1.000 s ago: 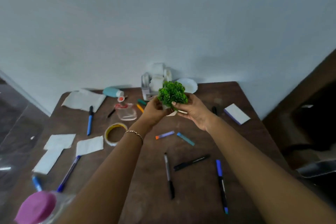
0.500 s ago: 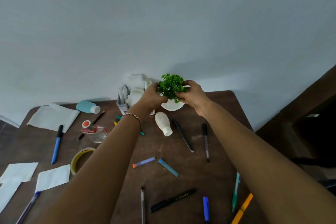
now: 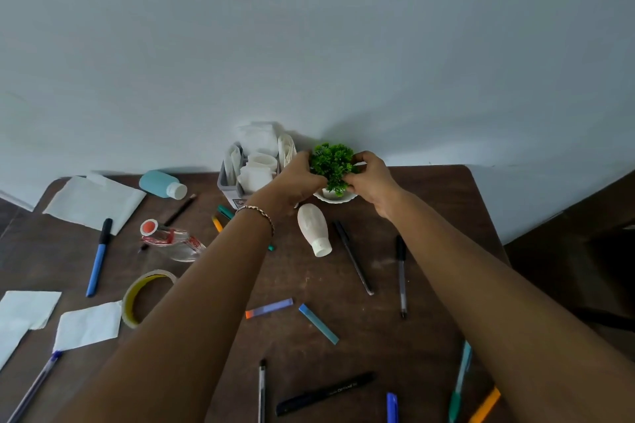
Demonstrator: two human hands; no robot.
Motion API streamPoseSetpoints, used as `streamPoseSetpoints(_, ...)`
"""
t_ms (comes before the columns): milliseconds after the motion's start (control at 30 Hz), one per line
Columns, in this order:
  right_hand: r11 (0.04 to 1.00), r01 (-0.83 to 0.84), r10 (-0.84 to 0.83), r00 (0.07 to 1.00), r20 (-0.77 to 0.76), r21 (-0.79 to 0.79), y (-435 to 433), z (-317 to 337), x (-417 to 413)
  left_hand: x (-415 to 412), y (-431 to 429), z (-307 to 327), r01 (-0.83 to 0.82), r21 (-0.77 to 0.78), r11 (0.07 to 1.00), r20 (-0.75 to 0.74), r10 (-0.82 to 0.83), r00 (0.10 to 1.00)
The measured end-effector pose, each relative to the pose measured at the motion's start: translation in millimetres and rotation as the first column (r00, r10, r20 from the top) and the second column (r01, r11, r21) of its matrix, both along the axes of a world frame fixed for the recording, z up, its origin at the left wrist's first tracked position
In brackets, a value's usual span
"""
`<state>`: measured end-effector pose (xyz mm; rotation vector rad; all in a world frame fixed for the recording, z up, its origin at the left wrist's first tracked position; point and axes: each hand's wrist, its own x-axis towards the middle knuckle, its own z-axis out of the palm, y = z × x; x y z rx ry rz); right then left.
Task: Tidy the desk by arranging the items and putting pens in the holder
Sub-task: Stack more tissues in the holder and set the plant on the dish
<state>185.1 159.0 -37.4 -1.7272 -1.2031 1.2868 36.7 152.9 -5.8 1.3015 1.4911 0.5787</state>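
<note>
The left hand (image 3: 295, 178) and right hand (image 3: 369, 182) curl their fingers round the plant (image 3: 331, 161), seating it upright on the dish (image 3: 335, 198) at the far edge of the desk (image 3: 429, 203), beside the holder (image 3: 228, 182) (likely freeing the middle). The pens (image 3: 352, 257) lie loose nearer.

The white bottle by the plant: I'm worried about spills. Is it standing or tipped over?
Tipped over. The white bottle lies on its side on the desk, its narrow neck end pointing toward the camera.

pale blue-grey wall (image 3: 309, 27) behind a dark wooden desk (image 3: 439, 182)
</note>
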Motion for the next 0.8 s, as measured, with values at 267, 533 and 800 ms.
streamPoseSetpoints(267, 1.000, 0.027, -0.027, 0.999, -0.038, -0.007, -11, 6, 5, -4, -11, 4, 0.028, 0.016, 0.999, -0.010, -0.028, 1.000)
streamPoseSetpoints(533, 0.998, 0.040, -0.041, 0.999, 0.027, 0.040, -32, 14, 9, 0, -28, 8, 0.019, -0.019, 1.000, 0.029, -0.018, 0.999)
streamPoseSetpoints(800, 1.000, -0.028, 0.028, 1.000, 0.002, 0.011, -30, 9, 5, 9, -24, -11, -0.091, -0.131, 0.987, 0.088, 0.103, 0.991)
